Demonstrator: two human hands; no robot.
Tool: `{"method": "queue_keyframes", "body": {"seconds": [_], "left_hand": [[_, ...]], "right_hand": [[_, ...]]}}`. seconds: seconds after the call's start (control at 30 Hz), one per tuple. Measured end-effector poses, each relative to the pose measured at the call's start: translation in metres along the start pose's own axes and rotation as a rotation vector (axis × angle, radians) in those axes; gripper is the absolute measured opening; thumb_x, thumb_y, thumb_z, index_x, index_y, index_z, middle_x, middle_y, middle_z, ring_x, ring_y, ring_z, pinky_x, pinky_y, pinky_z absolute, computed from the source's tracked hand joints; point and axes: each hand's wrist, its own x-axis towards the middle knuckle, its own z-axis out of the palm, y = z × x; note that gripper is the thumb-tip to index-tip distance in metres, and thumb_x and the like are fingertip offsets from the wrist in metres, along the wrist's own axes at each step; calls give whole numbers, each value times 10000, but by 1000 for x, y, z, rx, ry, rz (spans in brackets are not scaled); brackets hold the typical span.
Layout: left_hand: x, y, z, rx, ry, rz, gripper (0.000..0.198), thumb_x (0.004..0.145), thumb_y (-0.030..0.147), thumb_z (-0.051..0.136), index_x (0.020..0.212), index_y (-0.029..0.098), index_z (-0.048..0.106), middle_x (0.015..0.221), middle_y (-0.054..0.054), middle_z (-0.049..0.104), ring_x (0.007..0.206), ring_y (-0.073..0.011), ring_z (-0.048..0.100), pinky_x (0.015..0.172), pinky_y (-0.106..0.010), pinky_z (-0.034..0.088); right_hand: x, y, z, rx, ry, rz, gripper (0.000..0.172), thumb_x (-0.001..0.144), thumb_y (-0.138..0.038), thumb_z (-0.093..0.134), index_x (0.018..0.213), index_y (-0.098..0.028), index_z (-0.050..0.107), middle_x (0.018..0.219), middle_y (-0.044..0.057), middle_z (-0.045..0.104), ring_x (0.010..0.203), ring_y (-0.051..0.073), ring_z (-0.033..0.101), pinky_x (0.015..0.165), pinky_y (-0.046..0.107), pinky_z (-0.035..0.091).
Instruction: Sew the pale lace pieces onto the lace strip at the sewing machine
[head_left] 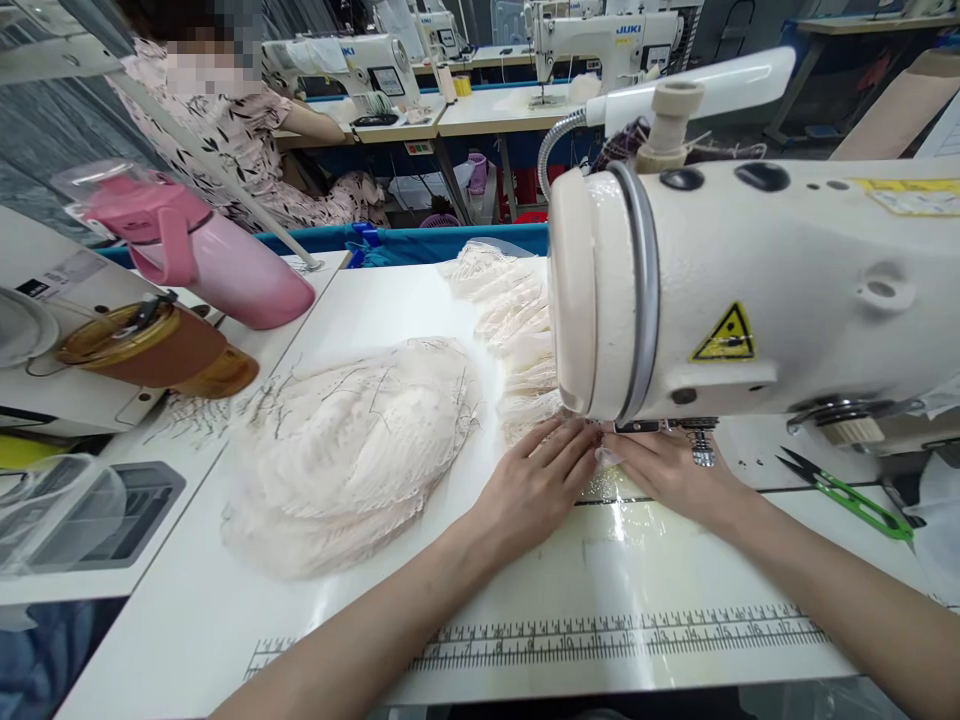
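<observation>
My left hand point(536, 487) lies flat on the white table point(375, 310), fingers stretched toward the needle area, pressing a small piece of cream lace point(609, 470). My right hand point(671, 472) rests flat beside it, just under the presser foot point(701, 440) of the white sewing machine point(750, 290), fingers meeting the left hand's on the lace. A heap of cream lace pieces point(349, 455) lies to the left of my left hand. A stack of sewn lace point(514, 320) trails away behind the machine head.
Green-handled thread snips point(851, 492) lie at the right. A pink flask point(202, 255) and a brown bottle point(161, 350) lie tipped at the left, beside a grey tray point(112, 515). A printed ruler point(622, 635) runs along the table's front. Another person point(247, 130) sits at a far machine.
</observation>
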Motion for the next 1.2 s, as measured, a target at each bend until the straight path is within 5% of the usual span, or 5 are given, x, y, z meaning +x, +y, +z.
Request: {"method": "queue_keyframes", "body": {"seconds": [0.33,0.6,0.7,0.83,1.2], "left_hand": [[5,-6,-4,-61,-29,-27,250,936,93,373,929,131,620,1144,-83,681,1099,-187,629,983,-337,496],[0,-6,-8,-161,20,-66,206,799,96,459,965,147,569,1154,-91,665,1106,-211,606,974,-382,470],[-2,-10,-10,-171,78,-21,176,745,99,485,895,166,548,1018,-56,690,966,-200,626,918,-374,472],[-3,-12,-11,-112,79,-9,42,797,170,492,804,187,529,807,-22,659,786,-184,587,832,-367,457],[-2,-8,-12,-33,113,52,206,916,196,448,719,196,508,645,23,577,650,-131,520,780,-321,420]], "right_hand": [[-4,-5,9,329,-66,-32,275,909,-100,464,1080,-218,644,1072,34,690,952,142,594,819,290,453],[3,-7,5,439,-76,4,153,915,-160,482,951,-199,626,985,17,693,862,122,597,763,263,435],[5,-10,2,498,-63,13,104,913,-173,490,881,-190,587,888,-1,680,828,120,594,702,257,408],[4,-10,-3,546,-28,-10,102,901,-150,500,898,-202,588,861,-15,668,860,128,591,722,281,402],[7,-13,-1,568,78,-146,172,848,-73,571,888,-226,640,845,-40,667,913,108,587,996,346,443]]}}
